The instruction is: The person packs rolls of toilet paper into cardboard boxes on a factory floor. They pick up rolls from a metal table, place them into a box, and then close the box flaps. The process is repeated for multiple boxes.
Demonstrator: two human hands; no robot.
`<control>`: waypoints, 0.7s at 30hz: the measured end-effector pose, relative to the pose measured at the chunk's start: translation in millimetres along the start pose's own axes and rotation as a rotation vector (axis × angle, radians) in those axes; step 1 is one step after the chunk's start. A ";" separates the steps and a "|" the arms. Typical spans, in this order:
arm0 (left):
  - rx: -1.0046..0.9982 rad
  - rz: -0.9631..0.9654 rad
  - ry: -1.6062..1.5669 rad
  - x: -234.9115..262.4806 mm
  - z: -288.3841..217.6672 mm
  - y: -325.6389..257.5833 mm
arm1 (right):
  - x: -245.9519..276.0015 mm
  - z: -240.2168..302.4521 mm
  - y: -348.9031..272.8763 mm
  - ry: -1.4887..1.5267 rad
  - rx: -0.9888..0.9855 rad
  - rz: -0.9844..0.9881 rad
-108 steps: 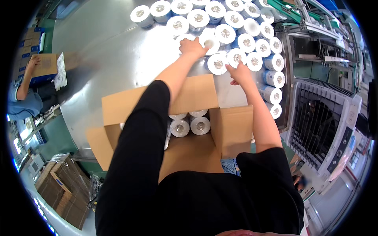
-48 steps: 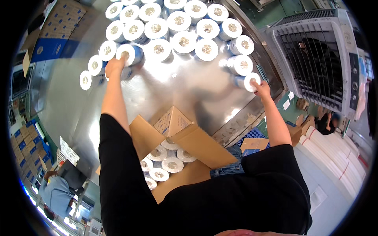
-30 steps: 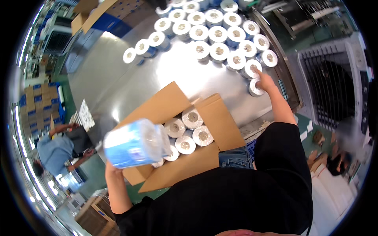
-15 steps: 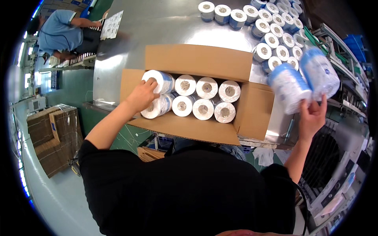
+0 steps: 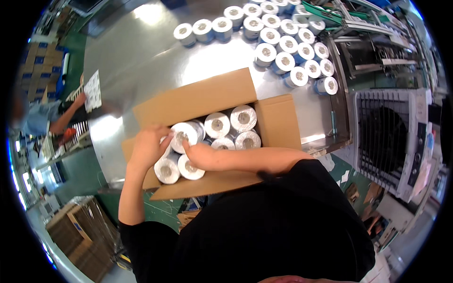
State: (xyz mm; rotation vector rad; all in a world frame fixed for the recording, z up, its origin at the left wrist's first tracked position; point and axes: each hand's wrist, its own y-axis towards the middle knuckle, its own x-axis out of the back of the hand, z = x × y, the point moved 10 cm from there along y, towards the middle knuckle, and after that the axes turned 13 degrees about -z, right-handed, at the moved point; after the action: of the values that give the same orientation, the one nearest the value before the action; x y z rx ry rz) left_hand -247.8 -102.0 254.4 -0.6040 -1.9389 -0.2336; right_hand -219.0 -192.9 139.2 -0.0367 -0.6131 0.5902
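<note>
Both of my hands are at the left end of an open cardboard box [image 5: 278,115] holding several plastic-wrapped paper rolls, white ends up. My left hand [image 5: 150,145] curls over the left side of a raised paper roll [image 5: 183,137], its thumb and fingertips at the rim. Across the box reaches my right arm; my right hand [image 5: 200,155] presses against the same roll from the near right, a digit near its core. Other rolls stand close by, among them a front roll [image 5: 167,170] and a back roll [image 5: 243,118]. My forearm partly covers the front row.
Many blue-and-white paper rolls [image 5: 288,44] stand at the far right of the metal table [image 5: 165,61]. A person in blue [image 5: 40,118] works at the left with a printed sheet [image 5: 93,92]. Stacked flat cardboard [image 5: 87,231] sits lower left; a large grilled machine [image 5: 384,137] stands right.
My right hand has swung from the right, where it carried two wrapped paper rolls, into the box beside my left hand. The view has turned, so table and box appear tilted and shifted left.
</note>
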 end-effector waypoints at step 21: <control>0.033 -0.022 0.271 -362.7 -167.8 368.8 | 301.3 -516.1 -200.9 -0.134 -0.969 -0.952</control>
State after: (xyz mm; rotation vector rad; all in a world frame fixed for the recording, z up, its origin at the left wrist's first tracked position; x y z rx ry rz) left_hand 192.9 31.2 -35.1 -0.5021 -1.6850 -0.2813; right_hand 366.9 -129.4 -84.5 -0.5843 -0.9058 -0.6643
